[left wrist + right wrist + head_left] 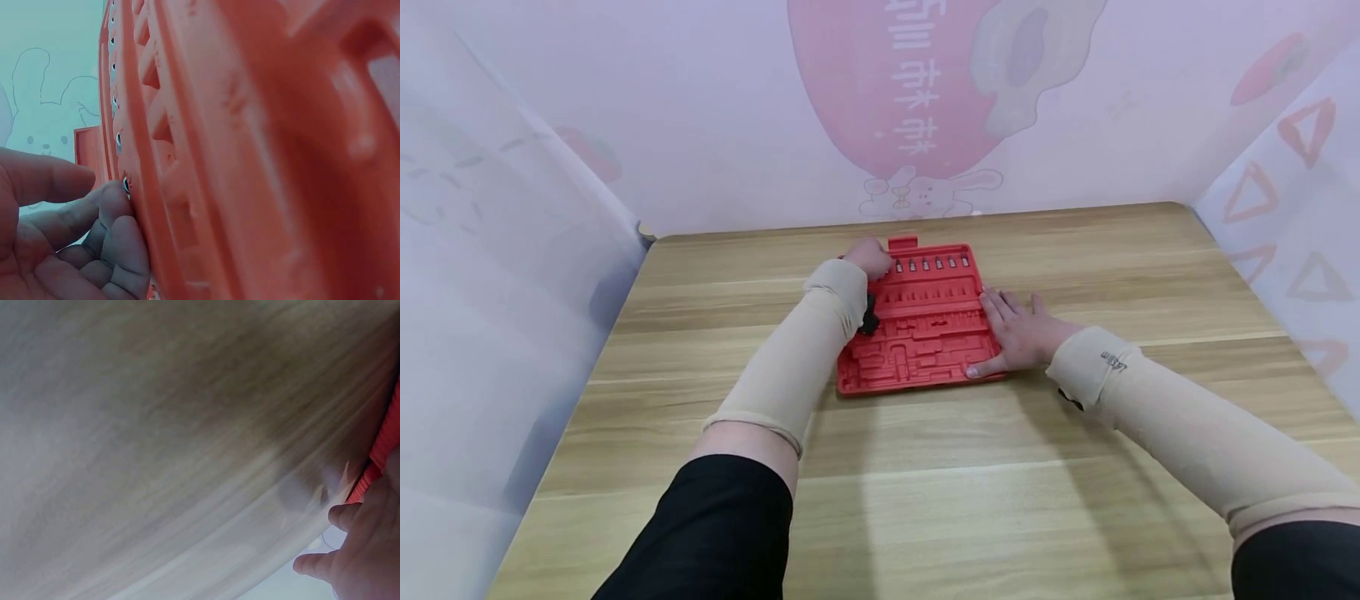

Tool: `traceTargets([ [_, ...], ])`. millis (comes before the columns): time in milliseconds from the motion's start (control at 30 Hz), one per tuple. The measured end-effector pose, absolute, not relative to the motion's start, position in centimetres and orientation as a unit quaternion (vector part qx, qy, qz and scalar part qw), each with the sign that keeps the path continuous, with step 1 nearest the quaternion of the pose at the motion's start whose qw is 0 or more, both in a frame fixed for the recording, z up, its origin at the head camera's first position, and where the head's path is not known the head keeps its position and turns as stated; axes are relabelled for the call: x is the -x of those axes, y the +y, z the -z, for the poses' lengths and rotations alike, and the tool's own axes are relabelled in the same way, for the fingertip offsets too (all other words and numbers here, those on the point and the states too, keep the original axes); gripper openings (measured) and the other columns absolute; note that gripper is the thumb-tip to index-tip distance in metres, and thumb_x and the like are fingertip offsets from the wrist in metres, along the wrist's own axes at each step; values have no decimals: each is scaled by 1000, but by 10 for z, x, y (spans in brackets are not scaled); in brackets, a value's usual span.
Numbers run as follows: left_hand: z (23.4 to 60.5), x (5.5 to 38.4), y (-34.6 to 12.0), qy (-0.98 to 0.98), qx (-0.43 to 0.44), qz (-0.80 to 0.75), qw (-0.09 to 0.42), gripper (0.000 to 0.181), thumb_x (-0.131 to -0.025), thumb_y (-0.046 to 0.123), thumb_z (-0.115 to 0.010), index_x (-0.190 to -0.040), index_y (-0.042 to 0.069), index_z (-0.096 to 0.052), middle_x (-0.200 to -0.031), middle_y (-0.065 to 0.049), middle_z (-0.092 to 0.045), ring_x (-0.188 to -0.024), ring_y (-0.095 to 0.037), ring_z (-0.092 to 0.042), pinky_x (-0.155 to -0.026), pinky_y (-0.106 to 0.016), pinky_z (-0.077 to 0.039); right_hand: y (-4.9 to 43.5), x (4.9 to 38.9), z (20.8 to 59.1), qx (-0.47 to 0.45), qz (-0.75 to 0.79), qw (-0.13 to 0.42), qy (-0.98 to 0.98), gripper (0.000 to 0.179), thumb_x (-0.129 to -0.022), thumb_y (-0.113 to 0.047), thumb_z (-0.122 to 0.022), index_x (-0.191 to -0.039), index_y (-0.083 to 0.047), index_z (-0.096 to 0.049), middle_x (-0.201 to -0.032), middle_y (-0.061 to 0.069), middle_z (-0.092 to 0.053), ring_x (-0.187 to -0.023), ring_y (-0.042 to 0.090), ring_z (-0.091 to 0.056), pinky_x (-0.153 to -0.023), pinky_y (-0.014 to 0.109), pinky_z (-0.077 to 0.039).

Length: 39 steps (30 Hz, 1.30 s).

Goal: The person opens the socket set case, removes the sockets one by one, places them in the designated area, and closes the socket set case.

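Note:
A red moulded tool tray [925,333] lies flat in the middle of the wooden table. A row of small metal sockets [932,264] sits in slots along its far edge. My left hand [871,257] is at the tray's far left corner. In the left wrist view its curled fingers [112,212] pinch the end socket [126,185] against the tray [250,156]. My right hand [1017,332] lies flat on the tray's right edge with its fingers straight. In the right wrist view, fingers [347,515] show beside the tray's rim [386,440].
The wooden table [1000,467] extends wide on every side of the tray. Pale printed sheets [925,100] wall it in at the back, left and right. A red latch tab [902,243] sticks out from the tray's far edge.

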<state>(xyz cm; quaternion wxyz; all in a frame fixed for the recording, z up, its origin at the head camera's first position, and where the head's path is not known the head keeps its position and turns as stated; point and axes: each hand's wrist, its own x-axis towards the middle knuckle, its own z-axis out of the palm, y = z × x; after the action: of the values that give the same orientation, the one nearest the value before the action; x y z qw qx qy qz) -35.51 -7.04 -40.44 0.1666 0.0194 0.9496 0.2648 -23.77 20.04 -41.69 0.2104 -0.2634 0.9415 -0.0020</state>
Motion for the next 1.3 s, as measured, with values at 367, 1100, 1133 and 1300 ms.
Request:
traceTargets([
  [367, 404, 354, -73, 950, -27, -258, 172, 27, -105, 13, -44, -78, 9, -46, -83, -8, -44, -76, -22, -46, -69, -33, -39, 201, 240, 418, 265, -1, 210, 941, 132, -85, -83, -57, -160, 8, 0, -169, 25, 1, -154, 46, -3, -116, 73, -3],
  [1100, 406, 354, -76, 936, 7, -306, 176, 13, -104, 10, -54, -91, 9, -53, -83, -4, -57, -75, -17, -51, -66, -29, -42, 201, 238, 417, 269, 2, 221, 938, 132, -85, -84, -56, -160, 8, 1, -169, 25, 3, -154, 46, -1, -115, 73, -2],
  [1133, 406, 355, -76, 934, 10, -313, 170, 14, -104, 10, -54, -90, 8, -53, -81, -4, -57, -73, -17, -52, -65, -29, -42, 201, 238, 417, 269, 0, 220, 938, 132, -85, -83, -56, -160, 8, 1, -169, 25, 3, -154, 46, -1, -115, 73, -2],
  [1300, 406, 356, -76, 928, 23, -340, 152, 22, -104, 9, -56, -82, 9, -51, -74, -4, -56, -65, -16, -51, -60, -29, -42, 200, 238, 415, 271, -8, 212, 939, 131, -86, -83, -56, -160, 9, 0, -169, 25, 1, -154, 45, -2, -115, 73, -4],
])
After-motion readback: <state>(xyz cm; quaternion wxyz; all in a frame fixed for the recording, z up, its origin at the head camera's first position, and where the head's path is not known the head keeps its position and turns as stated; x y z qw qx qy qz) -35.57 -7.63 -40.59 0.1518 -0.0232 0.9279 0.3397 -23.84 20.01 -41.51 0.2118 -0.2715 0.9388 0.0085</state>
